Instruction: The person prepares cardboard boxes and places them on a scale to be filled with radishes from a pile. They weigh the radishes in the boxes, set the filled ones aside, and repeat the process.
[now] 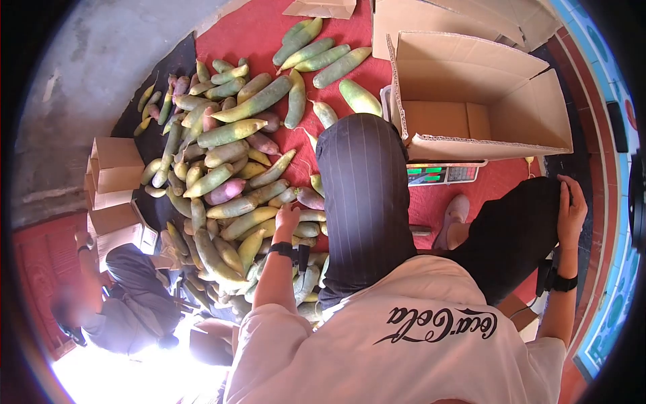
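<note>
My left hand [287, 217] is down at the right side of a big heap of long green radishes [245, 145], some of them purple or pink. It touches or hovers just over the radishes beside my left knee; its fingers are too small and bent out of sight to show a grip. A purple-ended radish [311, 198] lies just beyond it. My right hand [570, 205] rests on my right knee with fingers stretched out, holding nothing. In front of my knees stands an opened cardboard box [484, 145], and only bare cardboard shows inside it.
A scale with a lit green display [427, 176] sits under the box. Several loose radishes [323, 57] lie on the red floor covering. At left, another person [128, 296] sits by smaller cardboard boxes [114, 175]. A tiled wall [599, 323] borders the right.
</note>
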Tool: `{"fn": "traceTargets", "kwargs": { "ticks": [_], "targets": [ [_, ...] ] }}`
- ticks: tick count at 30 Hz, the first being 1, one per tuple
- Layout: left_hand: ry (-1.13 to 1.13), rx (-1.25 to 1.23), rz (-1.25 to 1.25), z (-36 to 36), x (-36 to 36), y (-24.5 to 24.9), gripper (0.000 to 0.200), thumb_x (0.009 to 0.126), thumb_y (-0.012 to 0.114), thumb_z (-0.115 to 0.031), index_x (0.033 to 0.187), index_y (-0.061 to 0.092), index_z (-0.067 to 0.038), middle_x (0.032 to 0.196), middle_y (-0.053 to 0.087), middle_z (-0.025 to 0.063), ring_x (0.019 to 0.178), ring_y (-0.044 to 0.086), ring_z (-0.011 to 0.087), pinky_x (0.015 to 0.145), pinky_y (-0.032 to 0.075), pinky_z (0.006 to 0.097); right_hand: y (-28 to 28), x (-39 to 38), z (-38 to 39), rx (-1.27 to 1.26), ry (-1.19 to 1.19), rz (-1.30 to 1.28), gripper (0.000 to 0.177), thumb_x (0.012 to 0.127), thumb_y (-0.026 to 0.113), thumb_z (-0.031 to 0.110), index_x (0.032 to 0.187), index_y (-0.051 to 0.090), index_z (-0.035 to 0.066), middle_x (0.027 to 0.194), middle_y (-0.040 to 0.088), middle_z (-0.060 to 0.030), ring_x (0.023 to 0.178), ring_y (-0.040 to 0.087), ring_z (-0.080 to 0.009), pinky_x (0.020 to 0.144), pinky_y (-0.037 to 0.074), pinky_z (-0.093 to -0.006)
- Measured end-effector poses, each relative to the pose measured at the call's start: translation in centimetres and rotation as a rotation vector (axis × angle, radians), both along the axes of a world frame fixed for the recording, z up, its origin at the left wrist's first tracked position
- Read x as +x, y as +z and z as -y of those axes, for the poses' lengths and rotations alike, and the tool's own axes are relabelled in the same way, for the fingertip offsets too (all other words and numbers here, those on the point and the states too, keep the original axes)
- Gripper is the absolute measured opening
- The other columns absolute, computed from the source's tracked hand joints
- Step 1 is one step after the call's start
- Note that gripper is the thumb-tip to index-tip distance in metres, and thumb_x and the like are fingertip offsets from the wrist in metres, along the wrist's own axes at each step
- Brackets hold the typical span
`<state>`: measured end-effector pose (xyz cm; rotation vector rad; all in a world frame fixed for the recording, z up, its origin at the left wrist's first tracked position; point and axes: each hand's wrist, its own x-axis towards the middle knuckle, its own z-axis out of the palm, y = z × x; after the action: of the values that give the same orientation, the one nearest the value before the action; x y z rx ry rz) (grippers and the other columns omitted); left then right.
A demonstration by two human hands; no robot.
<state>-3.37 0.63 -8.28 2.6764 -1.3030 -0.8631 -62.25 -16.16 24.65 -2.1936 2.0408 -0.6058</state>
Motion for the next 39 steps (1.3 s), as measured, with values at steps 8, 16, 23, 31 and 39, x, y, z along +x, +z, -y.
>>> {"fn": "traceTargets", "kwargs": {
  "ticks": [8,16,23,31,39],
  "targets": [
    [-0.033,0.058,-0.137,5.3,-2.0,0.0,0.049,0.079,0.058,-0.027,0.123,0.052,-0.006,0.124,0.052,0.0202,0.116,0.049,0.0336,0.099,0.040,0.0413,-0.7,-1.9,-0.3,-0.018,-0.046,-0.030,0.018,0.093,0.049,0.010,0.100,0.062,0.000,0.096,0.064,-0.0121,0.094,0.062,-0.0220,0.085,0.044,-0.0291],
    [-0.496,0.051,-0.003,6.8,-1.9,-14.3,0.055,0.083,0.054,-0.026,0.134,0.040,-0.009,0.144,0.032,0.0121,0.133,0.031,0.0286,0.105,0.033,0.0433,-0.6,-2.3,-0.6,0.011,-0.086,0.001,0.017,0.093,0.048,0.008,0.099,0.061,-0.001,0.095,0.063,-0.0120,0.092,0.061,-0.0209,0.085,0.044,-0.0284],
    [-0.597,0.302,0.222,8.8,-5.0,-12.5,0.050,0.091,0.040,-0.031,0.138,0.037,-0.014,0.144,0.034,0.0073,0.138,0.021,0.0269,0.101,0.028,0.0593,0.1,-1.3,-0.3,0.033,-0.095,-0.001,0.015,0.091,0.049,0.006,0.097,0.061,-0.001,0.094,0.063,-0.0128,0.090,0.061,-0.0222,0.083,0.044,-0.0292],
    [-0.690,0.363,0.335,9.8,-2.7,-15.6,0.052,0.089,0.043,-0.042,0.133,0.043,-0.014,0.133,0.044,0.0119,0.127,0.036,0.0277,0.100,0.032,0.0503,0.5,-0.5,0.0,0.058,-0.090,0.018,0.014,0.090,0.049,0.004,0.096,0.061,-0.001,0.094,0.063,-0.0133,0.090,0.061,-0.0223,0.084,0.044,-0.0293],
    [-0.543,0.410,0.067,6.7,-4.1,-7.8,0.058,0.086,0.046,-0.051,0.124,0.052,-0.008,0.118,0.055,0.0168,0.113,0.049,0.0314,0.094,0.040,0.0446,0.6,-0.5,-0.1,0.034,-0.095,0.075,0.012,0.089,0.051,0.002,0.095,0.060,-0.002,0.093,0.063,-0.0130,0.090,0.061,-0.0220,0.084,0.044,-0.0288]
  ]
}}
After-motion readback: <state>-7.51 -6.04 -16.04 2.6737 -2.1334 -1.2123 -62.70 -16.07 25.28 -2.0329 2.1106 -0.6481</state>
